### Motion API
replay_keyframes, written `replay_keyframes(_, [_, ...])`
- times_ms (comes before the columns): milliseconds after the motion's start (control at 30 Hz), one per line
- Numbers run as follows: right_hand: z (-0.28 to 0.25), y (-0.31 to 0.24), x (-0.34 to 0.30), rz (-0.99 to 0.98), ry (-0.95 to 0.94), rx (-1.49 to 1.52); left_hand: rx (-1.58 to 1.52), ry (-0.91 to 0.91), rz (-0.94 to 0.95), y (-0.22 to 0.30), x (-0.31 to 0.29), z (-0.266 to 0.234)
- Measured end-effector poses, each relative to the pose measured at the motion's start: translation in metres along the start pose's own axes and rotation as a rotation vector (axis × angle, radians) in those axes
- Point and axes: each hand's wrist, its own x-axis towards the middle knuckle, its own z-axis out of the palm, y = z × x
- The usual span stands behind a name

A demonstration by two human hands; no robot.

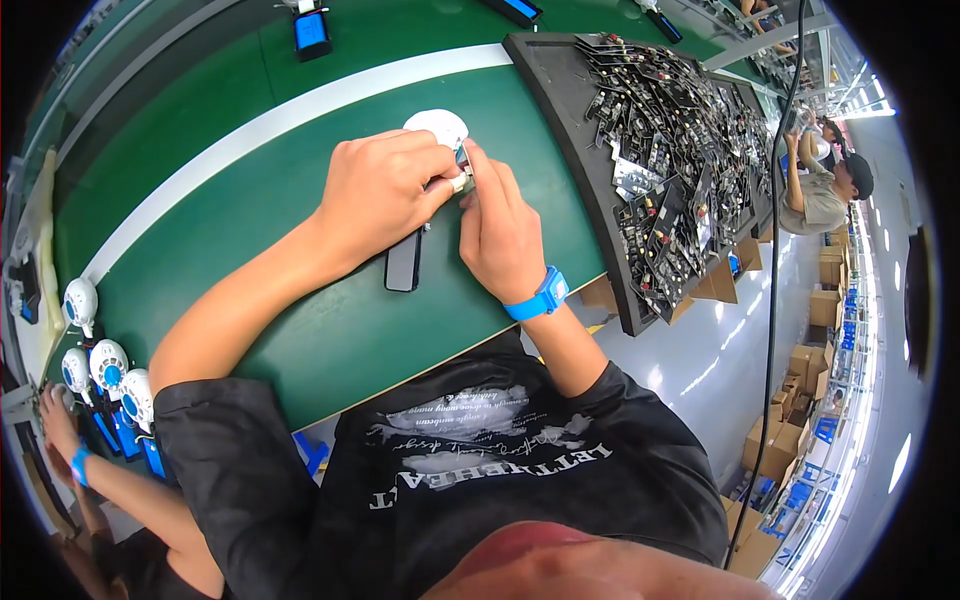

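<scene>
A white round-headed device [437, 125] is at the middle of the green bench, between my hands. My left hand [385, 185] is closed over its lower part, thumb and index finger pinching near its neck. From the other side, my right hand [498, 225] has its fingers drawn together at the same spot, against a small dark piece [461, 157] at the device's edge. What the right fingertips grip is hidden. Below the left hand sits a grey, black-edged oblong part [403, 265]; whether it is joined to the device, I cannot tell.
A black tray [625, 290] heaped with small circuit boards [690, 160] stands at the right. Several white-headed devices with blue handles [110, 368] are at the far left, beside another person's hand [60, 420]. A white strip [300, 112] crosses the bench beyond my hands. A black cable [775, 280] hangs at the right.
</scene>
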Motion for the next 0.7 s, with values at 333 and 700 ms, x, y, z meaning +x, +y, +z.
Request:
replay_keyframes(333, [-0.002,-0.01,-0.003,0.049,-0.049,-0.043,0.113,-0.04,-0.059,0.013,-0.004,-0.004])
replay_keyframes(700, [-0.002,-0.007,-0.007,0.046,-0.076,0.016,0.073,0.023,-0.026,0.009,-0.006,0.003])
